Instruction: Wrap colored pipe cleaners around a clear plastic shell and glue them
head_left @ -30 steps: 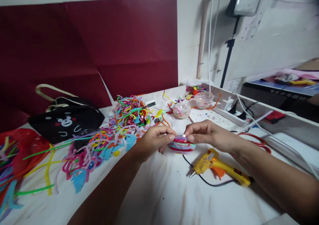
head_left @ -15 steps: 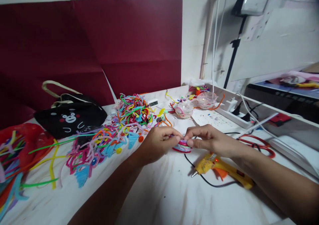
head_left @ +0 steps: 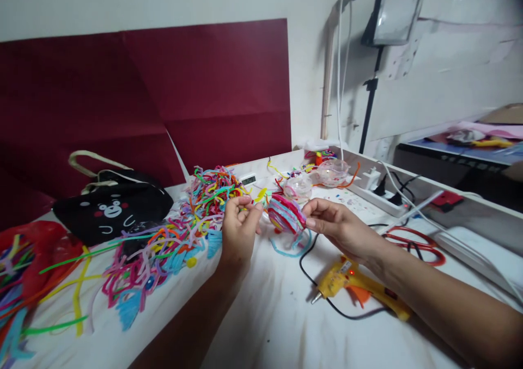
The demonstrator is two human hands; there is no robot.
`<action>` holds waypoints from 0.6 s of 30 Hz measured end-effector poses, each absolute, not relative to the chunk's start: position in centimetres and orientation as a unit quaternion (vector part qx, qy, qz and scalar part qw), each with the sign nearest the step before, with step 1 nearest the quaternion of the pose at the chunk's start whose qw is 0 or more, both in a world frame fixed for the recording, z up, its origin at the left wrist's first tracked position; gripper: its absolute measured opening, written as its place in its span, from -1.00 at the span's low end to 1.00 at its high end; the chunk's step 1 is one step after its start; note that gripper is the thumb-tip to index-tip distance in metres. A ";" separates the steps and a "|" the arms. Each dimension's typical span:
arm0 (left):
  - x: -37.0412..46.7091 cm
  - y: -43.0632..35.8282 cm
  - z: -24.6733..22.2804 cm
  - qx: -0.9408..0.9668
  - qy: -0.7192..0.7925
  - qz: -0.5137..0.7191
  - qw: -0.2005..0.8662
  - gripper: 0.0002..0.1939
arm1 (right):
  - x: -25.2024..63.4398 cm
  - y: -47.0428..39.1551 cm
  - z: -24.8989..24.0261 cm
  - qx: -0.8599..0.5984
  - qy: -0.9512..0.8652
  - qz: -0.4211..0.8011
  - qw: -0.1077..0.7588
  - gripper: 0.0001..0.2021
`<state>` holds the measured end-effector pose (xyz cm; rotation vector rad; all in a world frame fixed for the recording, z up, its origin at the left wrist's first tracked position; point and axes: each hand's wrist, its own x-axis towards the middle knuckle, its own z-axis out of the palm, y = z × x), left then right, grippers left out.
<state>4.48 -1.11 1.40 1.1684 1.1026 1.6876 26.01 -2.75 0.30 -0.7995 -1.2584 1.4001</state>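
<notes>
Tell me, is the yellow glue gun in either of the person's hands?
No, the yellow glue gun lies on the white table below the right hand, which holds a pipe-cleaner ball.

At frame centre, the ball of wound pipe cleaners [head_left: 286, 215] is striped pink, red, blue and yellow. The pile of loose pipe cleaners [head_left: 192, 216] to its left mixes every bright colour. Lower right, the glue gun [head_left: 359, 287] is yellow with an orange trigger. The tote bag [head_left: 112, 203] at left is black with a white bear face and red cheeks. The tabletop [head_left: 265, 314] is white; the paper backdrop [head_left: 163, 91] is dark red.
</notes>
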 end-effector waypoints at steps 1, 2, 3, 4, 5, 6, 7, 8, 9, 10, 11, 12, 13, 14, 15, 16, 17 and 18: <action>4.7 -1.1 1.0 0.452 0.441 0.665 0.398 -0.58 | 25.9 -2.7 0.2 -0.332 -0.520 0.585 0.527 -0.51; 4.9 -1.2 0.7 0.447 0.448 0.661 0.403 -0.57 | 25.8 -2.7 0.2 -0.330 -0.516 0.585 0.532 -0.52; 5.1 -1.2 0.3 0.446 0.454 0.655 0.407 -0.55 | 25.7 -2.7 0.1 -0.328 -0.513 0.586 0.535 -0.54; 5.3 -1.3 0.0 0.450 0.458 0.648 0.410 -0.51 | 25.6 -2.8 0.0 -0.325 -0.511 0.587 0.538 -0.56; 5.5 -1.3 -0.2 0.460 0.458 0.639 0.413 -0.44 | 25.5 -2.8 0.0 -0.322 -0.510 0.587 0.539 -0.57; 5.7 -1.4 -0.4 0.472 0.454 0.631 0.415 -0.35 | 25.5 -2.8 -0.1 -0.319 -0.511 0.587 0.541 -0.58; 5.9 -1.5 -0.5 0.487 0.446 0.624 0.419 -0.25 | 25.4 -2.9 -0.1 -0.317 -0.513 0.587 0.541 -0.57; 6.1 -1.6 -0.6 0.501 0.437 0.616 0.424 -0.15 | 25.3 -2.9 -0.2 -0.315 -0.516 0.585 0.540 -0.56; 6.2 -1.7 -0.6 0.512 0.430 0.608 0.428 -0.08 | 25.3 -3.0 -0.3 -0.315 -0.521 0.585 0.536 -0.55; 6.4 -1.8 -0.5 0.521 0.427 0.600 0.433 -0.02 | 25.2 -3.1 -0.3 -0.316 -0.528 0.586 0.528 -0.53; 6.6 -1.9 -0.5 0.529 0.426 0.590 0.437 0.02 | 25.1 -3.2 -0.3 -0.316 -0.533 0.589 0.518 -0.52; 6.7 -2.1 -0.4 0.536 0.429 0.579 0.439 0.04 | 25.0 -3.2 -0.3 -0.316 -0.539 0.594 0.507 -0.51; 6.8 -2.2 -0.3 0.544 0.434 0.569 0.439 0.04 | 25.0 -3.3 -0.3 -0.316 -0.543 0.598 0.498 -0.51; 6.9 -2.2 -0.2 0.550 0.439 0.562 0.435 0.03 | 24.9 -3.4 -0.3 -0.316 -0.546 0.601 0.491 -0.50; 6.9 -2.3 -0.2 0.555 0.444 0.559 0.427 0.00 | 24.9 -3.5 -0.2 -0.317 -0.549 0.601 0.486 -0.50; 6.9 -2.3 -0.2 0.560 0.449 0.559 0.414 -0.04 | 24.9 -3.5 -0.1 -0.319 -0.554 0.599 0.482 -0.49; 6.8 -2.3 -0.2 0.564 0.454 0.563 0.398 -0.08 | 25.0 -3.6 0.0 -0.321 -0.561 0.596 0.476 -0.49; 6.7 -2.3 -0.3 0.575 0.453 0.561 0.386 -0.13 | 25.1 -3.6 0.1 -0.323 -0.570 0.591 0.470 -0.49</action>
